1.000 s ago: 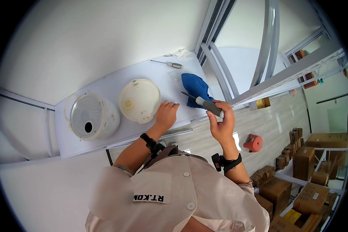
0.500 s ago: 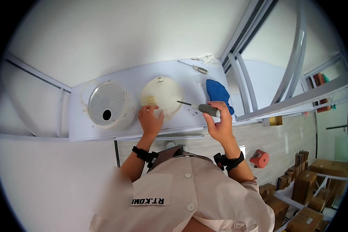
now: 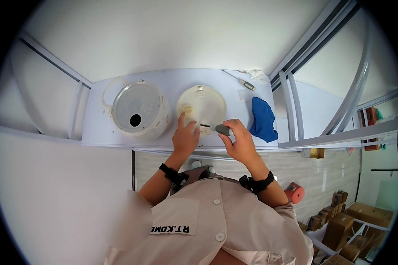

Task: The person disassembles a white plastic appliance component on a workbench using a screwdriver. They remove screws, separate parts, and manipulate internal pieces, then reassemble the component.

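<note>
My left hand (image 3: 185,134) rests its spread fingers on a cream round lid (image 3: 212,104), the index finger at a yellowish round fitting (image 3: 188,108). My right hand (image 3: 237,140) grips a grey-handled screwdriver (image 3: 222,129), its blade over the lid's near edge; exact tip contact is unclear. Left of the lid stands a white round appliance body (image 3: 157,123) with a silvery inner lid and a black hole in that. A blue cloth (image 3: 262,118) lies right of the lid.
A second screwdriver (image 3: 245,83) lies behind, beside crumpled white paper (image 3: 257,75), on the white bench (image 3: 97,137). Metal frames (image 3: 292,106) bound the bench at the right. A red stool (image 3: 296,193) and cardboard boxes (image 3: 340,229) stand on the floor below, at right.
My left hand moved from the lid's near right edge to the yellowish fitting. My right hand and screwdriver moved left from over the blue cloth to the lid. The view shifted.
</note>
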{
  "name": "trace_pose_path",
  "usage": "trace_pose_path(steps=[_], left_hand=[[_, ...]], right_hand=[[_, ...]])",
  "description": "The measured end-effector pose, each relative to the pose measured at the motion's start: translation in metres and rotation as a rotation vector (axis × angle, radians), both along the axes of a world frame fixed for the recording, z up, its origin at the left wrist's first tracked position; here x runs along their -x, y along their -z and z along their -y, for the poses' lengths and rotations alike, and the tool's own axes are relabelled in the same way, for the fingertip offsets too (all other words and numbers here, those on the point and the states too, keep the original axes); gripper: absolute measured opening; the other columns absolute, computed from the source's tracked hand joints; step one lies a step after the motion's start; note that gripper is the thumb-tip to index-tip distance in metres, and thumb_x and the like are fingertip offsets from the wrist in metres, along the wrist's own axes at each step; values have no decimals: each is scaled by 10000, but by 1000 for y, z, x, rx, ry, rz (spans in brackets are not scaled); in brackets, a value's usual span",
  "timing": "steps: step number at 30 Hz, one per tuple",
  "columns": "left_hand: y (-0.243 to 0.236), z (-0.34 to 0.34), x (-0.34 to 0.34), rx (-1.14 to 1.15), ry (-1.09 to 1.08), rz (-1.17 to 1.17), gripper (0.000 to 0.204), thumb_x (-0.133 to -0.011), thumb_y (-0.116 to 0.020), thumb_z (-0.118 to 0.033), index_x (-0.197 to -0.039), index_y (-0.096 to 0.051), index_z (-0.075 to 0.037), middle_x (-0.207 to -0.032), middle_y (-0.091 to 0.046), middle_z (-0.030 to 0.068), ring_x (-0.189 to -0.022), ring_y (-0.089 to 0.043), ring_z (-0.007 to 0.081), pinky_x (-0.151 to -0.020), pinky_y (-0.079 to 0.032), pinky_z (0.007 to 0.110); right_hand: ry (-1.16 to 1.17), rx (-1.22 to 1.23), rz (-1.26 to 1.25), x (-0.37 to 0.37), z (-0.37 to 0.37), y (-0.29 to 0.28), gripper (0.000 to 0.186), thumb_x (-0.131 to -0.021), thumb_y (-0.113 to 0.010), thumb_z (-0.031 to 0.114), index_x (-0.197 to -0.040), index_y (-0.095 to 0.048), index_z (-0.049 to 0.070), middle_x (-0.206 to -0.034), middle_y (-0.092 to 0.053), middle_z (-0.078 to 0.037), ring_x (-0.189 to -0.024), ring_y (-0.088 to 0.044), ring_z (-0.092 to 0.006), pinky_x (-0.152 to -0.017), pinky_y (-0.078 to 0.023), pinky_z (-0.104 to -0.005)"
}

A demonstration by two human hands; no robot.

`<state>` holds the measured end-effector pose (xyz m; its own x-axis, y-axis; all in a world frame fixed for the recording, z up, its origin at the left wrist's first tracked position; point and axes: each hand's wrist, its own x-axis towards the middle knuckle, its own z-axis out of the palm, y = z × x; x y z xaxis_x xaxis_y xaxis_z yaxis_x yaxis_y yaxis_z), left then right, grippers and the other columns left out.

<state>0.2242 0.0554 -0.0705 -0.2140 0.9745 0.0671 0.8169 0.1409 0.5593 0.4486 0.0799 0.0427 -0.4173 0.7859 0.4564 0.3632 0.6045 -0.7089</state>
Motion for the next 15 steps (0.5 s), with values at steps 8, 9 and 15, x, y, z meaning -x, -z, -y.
trace_pose_path(steps=[8, 9, 15], left_hand=[[-16, -1, -5, 41, -34, -11, 332, -977, -705, -337, -1275, -746, -195, -1649, -386, 148, -944, -759, 356, -836, -607, 470], [-12, -1, -5, 32, -27, -4, 325, -980, -703, -329, -1274, -746, -196, -1645, -388, 154, -941, -758, 356, -831, -608, 469], [-5, -3, -4, 0, 18, 55, 270, -974, -702, -251, -1233, -736, -181, -1510, -453, 169, -881, -744, 371, -790, -608, 475]], right_hand=[[-3, -68, 65, 10, -6, 2, 399, -878, -798, 24, -1231, -613, 42, -1136, -682, -186, -945, -701, -409, -783, -582, -425], [-8, -62, 59, 11, -7, 1, 399, -879, -797, 25, -1232, -611, 42, -1136, -681, -186, -942, -701, -409, -780, -582, -426], [-21, -53, 50, 14, -9, -1, 394, -885, -789, 27, -1232, -604, 41, -1122, -679, -187, -929, -702, -408, -768, -582, -429]])
